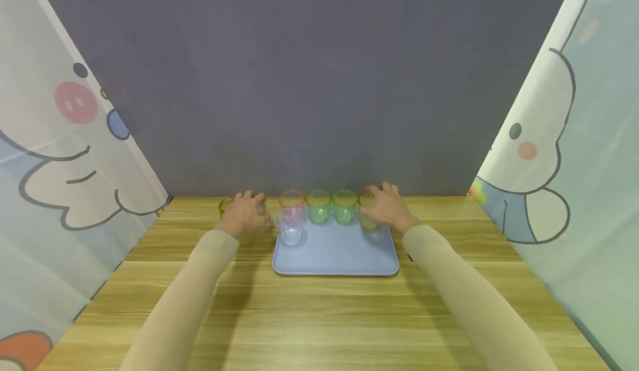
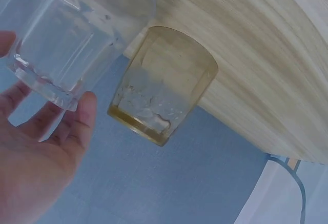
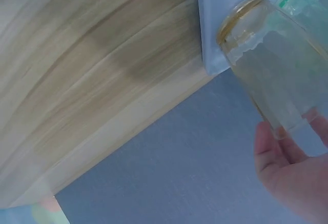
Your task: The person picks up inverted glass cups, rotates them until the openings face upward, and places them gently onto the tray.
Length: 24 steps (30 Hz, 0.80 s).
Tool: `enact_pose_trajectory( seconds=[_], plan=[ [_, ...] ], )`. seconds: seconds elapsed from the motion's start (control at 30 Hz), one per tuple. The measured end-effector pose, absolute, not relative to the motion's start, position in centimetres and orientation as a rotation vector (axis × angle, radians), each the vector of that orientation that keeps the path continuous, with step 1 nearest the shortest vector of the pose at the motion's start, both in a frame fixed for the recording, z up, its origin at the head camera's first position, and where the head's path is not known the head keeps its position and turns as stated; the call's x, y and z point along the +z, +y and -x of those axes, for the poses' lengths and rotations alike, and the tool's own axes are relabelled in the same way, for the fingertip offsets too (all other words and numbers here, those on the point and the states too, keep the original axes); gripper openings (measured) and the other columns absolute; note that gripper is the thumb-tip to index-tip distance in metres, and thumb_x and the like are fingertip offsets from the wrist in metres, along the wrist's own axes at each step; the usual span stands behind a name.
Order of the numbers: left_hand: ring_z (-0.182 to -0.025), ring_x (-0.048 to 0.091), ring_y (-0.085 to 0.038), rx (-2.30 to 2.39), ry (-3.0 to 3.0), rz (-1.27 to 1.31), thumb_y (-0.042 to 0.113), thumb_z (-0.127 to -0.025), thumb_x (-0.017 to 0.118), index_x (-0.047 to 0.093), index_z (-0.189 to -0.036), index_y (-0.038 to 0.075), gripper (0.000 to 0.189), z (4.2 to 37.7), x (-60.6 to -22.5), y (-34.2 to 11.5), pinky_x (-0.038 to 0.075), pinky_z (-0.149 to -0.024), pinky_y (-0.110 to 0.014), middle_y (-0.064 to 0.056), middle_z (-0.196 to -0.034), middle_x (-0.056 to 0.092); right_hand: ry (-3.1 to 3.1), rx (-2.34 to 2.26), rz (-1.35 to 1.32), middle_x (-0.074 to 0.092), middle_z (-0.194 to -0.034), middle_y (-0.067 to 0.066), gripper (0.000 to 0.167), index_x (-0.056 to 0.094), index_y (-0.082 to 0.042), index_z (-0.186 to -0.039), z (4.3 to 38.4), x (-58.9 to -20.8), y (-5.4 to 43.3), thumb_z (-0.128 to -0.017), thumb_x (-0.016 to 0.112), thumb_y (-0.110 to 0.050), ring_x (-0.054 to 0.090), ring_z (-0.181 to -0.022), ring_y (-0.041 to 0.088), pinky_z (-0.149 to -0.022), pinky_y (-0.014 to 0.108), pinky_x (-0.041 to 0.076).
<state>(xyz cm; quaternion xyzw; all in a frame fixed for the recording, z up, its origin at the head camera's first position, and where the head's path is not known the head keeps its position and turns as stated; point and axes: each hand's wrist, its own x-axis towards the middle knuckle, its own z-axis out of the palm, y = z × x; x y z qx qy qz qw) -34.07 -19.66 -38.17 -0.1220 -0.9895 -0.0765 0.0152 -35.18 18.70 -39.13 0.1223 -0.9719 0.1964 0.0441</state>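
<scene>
My left hand [image 1: 244, 214] holds a clear glass [image 2: 66, 44] by its thick base, which faces up, left of the tray [image 1: 339, 257]. Beside that hand, an amber glass [image 2: 164, 75] stands upside down on the table. At the tray's back right corner my right hand [image 1: 386, 207] grips the rim of a yellow-tinted glass [image 3: 282, 65]; its base is on or just over the tray. Two green glasses [image 1: 318, 210] and a pink glass [image 1: 292, 198] stand along the tray's back. Another clear glass [image 1: 291, 233] stands in front of the pink one.
Behind the tray a grey wall panel [image 1: 319, 82] rises from the back edge of the wooden table [image 1: 319, 315]. Patterned curtains [image 1: 589, 166] hang on both sides. Bare tray surface lies in front of the green glasses.
</scene>
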Motion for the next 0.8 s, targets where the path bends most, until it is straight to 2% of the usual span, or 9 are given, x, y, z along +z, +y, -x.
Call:
enact_pose_trajectory(
  seconds=[0.3,0.5,0.8],
  plan=[
    [-0.121,0.046,-0.048,-0.227,-3.097,0.379,0.030,-0.094,0.053,0.052,-0.141,0.004,0.054,33.2,-37.8,-19.9,0.045,-0.093,-0.063,-0.028,-0.133,0.051,-2.949,0.607,-0.438,0.043,-0.143,0.025,0.068,0.053,-0.009,-0.146,33.8,-38.1,18.5,-0.090,0.063,-0.047,0.039,-0.127,0.043,-0.096,0.061,0.044],
    [-0.115,0.047,-0.045,-0.263,-3.102,0.384,0.031,-0.091,0.056,0.056,-0.135,0.005,0.050,32.9,-37.8,-19.7,0.045,-0.092,-0.061,-0.025,-0.126,0.053,-2.930,0.598,-0.479,0.046,-0.142,0.025,0.064,0.056,-0.007,-0.143,33.0,-37.7,18.8,-0.091,0.064,-0.044,0.040,-0.127,0.043,-0.097,0.062,0.044],
    [-0.116,0.049,-0.045,-0.281,-3.092,0.412,0.033,-0.091,0.061,0.057,-0.132,0.004,0.050,32.1,-37.7,-19.9,0.047,-0.089,-0.061,-0.025,-0.124,0.053,-2.906,0.630,-0.499,0.049,-0.140,0.022,0.061,0.059,-0.008,-0.140,32.2,-37.6,19.3,-0.090,0.064,-0.042,0.042,-0.124,0.041,-0.094,0.060,0.045]
  ],
)
